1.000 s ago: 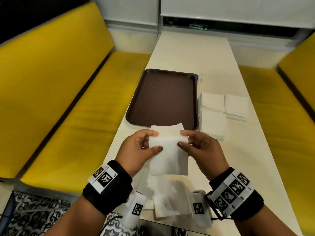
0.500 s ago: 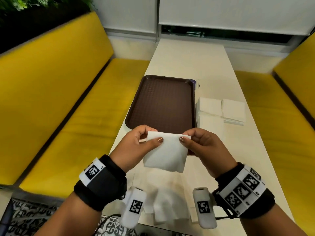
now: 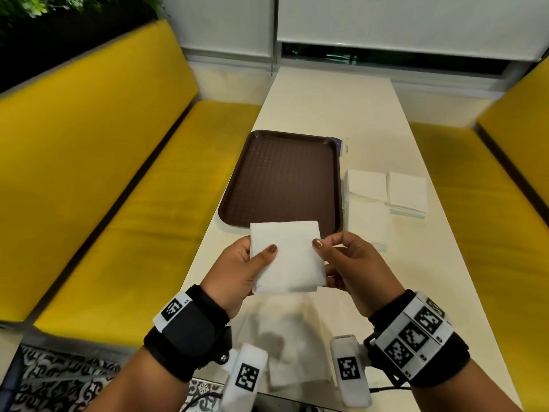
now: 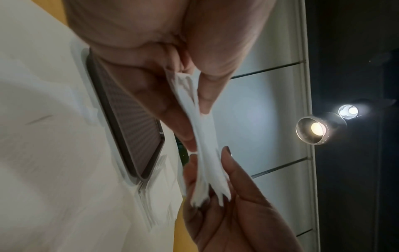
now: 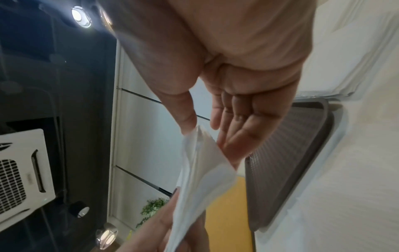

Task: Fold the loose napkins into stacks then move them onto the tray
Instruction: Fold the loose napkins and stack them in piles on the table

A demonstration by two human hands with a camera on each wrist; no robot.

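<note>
I hold a folded white napkin (image 3: pixel 286 257) above the near part of the table, just short of the brown tray (image 3: pixel 282 179). My left hand (image 3: pixel 240 272) pinches its left edge, thumb on top. My right hand (image 3: pixel 344 263) pinches the right edge between thumb and fingers. The left wrist view shows the napkin (image 4: pixel 200 136) edge-on between both hands, and the right wrist view shows the napkin (image 5: pixel 200 167) under the thumb. Folded napkin stacks (image 3: pixel 386 197) lie right of the tray. Loose napkins (image 3: pixel 285 337) lie below my hands at the near table edge.
The long white table (image 3: pixel 332 108) runs away from me between yellow bench seats (image 3: pixel 124 203) on the left and right. A window with a blind sits at the far end. The tray (image 4: pixel 127 109) holds nothing.
The napkin went from hanging down from my fingertips to being held flatter and squarer. My view tilted up slightly.
</note>
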